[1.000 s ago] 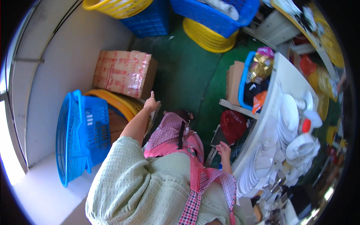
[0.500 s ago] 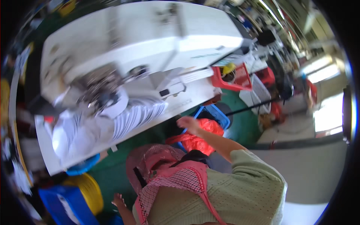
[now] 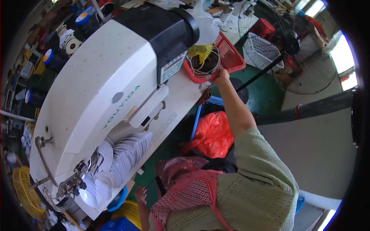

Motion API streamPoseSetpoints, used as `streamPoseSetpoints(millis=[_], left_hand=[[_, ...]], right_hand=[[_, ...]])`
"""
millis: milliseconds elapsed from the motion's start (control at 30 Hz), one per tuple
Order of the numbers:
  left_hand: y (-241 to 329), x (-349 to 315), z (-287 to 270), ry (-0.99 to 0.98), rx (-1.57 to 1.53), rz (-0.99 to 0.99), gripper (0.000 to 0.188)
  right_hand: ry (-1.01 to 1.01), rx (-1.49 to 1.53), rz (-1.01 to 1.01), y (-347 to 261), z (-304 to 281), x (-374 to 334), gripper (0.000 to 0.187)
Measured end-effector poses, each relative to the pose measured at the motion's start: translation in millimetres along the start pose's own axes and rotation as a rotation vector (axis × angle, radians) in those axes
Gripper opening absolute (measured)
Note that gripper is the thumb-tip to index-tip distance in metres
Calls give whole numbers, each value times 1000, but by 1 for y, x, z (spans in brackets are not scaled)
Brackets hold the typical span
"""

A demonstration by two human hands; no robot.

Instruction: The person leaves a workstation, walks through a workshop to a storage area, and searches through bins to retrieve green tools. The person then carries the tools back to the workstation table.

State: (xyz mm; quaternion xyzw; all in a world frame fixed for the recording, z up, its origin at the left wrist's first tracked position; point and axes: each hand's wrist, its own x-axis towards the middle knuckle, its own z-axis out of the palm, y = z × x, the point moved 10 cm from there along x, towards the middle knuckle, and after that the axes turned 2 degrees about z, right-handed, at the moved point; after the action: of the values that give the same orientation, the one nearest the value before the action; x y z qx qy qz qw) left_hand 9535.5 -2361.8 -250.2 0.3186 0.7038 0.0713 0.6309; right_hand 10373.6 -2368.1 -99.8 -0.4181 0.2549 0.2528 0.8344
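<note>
Hanging low beside the pink apron (image 3: 185, 192), my left hand (image 3: 141, 193) was loosely half open, with nothing visible in it, well apart from the basket. Farther out, a red plastic bag (image 3: 212, 134) sat in a blue bin (image 3: 197, 122), left of my extended right forearm. Beyond that, my right hand (image 3: 221, 76) was much the nearer one to the red basket (image 3: 232, 57), touching its near rim. Its fingertips were hidden, so I could not tell how far it was closed or whether it gripped. The basket lay just ahead of that hand, at the far right end of the worktop (image 3: 181, 98); I could not judge its long axis, as a white plastic bag (image 3: 204, 25) overlapped the back. Inside were a yellow bag (image 3: 200, 51) and a dark round item (image 3: 211, 61) looped with pale cord.
</note>
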Motion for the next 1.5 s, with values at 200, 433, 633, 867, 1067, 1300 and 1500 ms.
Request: streamPoseSetpoints(millis=[200,433,633,867,1067,1300,1500], left_hand=[[59,-23,42,-9,159,142,50],[22,2,94,-328,831,483,40],[36,13,80,-272,442,264,38],[82,7,68,-196,638,412,36],[68,-42,78,-145,773,440,36],[22,-86,55,23,739,539,33],[-68,-143,-29,300,348,341,33]], right_hand=[[-13,32,19,-30,-46,-39,17],[6,-19,-25,-52,-257,-168,28],[156,48,95,17,-373,-269,24],[347,142,118,143,-511,-196,12],[340,68,278,175,-478,-180,29],[-355,-1000,877,183,-452,-206,67],[-315,-1617,779,169,-395,-186,62]])
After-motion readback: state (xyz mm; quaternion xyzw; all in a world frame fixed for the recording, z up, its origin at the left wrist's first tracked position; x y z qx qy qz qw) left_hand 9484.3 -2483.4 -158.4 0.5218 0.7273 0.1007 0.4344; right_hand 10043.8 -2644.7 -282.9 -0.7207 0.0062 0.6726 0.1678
